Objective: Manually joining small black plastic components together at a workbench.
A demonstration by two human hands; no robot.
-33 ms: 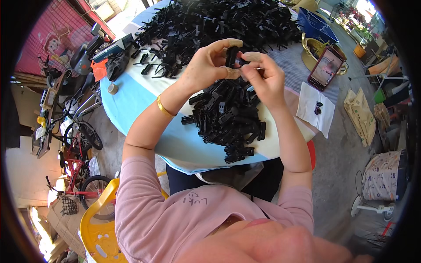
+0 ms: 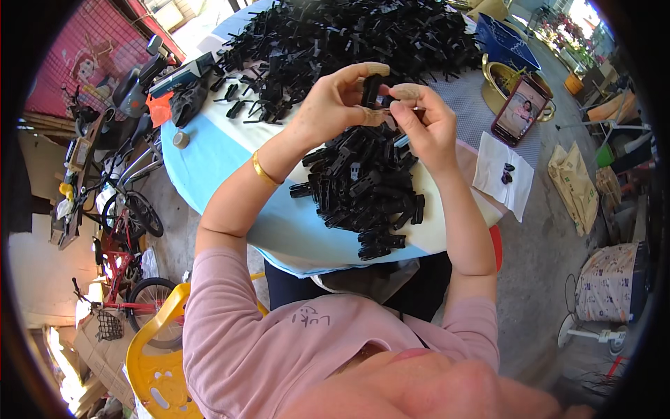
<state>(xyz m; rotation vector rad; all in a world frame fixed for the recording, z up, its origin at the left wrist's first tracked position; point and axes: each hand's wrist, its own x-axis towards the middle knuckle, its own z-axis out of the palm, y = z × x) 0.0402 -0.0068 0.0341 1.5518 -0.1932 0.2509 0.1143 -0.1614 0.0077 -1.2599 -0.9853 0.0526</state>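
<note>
In the head view, a cluttered, concrete-floored space surrounds a cloth-covered table [image 2: 209,167] stretching toward twelve o'clock, with a red bicycle [image 2: 124,269] between eight and nine and a yellow chair [image 2: 143,373] between seven and eight. A large heap of black parts [image 2: 349,42] covers the table's far side at twelve; a smaller pile [image 2: 363,192] lies nearer the person, below the hands. Just before one o'clock, the left hand [image 2: 342,105] grips a black part [image 2: 370,92] between thumb and fingers. At its right side, the right hand [image 2: 426,126] appears to pinch a small dark piece [image 2: 388,102], though the fingers partly hide the contact. A propped phone [image 2: 520,112] stands at two o'clock, beyond a white paper [image 2: 490,171] bearing dark bits.
</note>
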